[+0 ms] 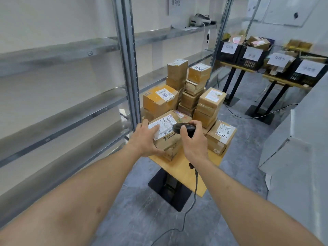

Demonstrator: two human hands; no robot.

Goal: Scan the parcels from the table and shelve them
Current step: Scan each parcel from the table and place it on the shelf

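A brown cardboard parcel (171,139) with a white shipping label sits at the near edge of the small wooden table (179,167). My left hand (146,139) grips its left side, thumb lying on the label. My right hand (192,142) holds a black barcode scanner (183,128) just above the parcel's right top, head towards the label. The scanner's cable hangs down to the floor. Behind it, several more parcels (193,89) are stacked on the table.
Grey metal shelves (67,110) run along the left, their levels bare close by. At the back right, black crates (248,55) with paper signs hold parcels on stands. A grey cabinet (301,139) stands to the right. A headset lies on the upper shelf (200,19).
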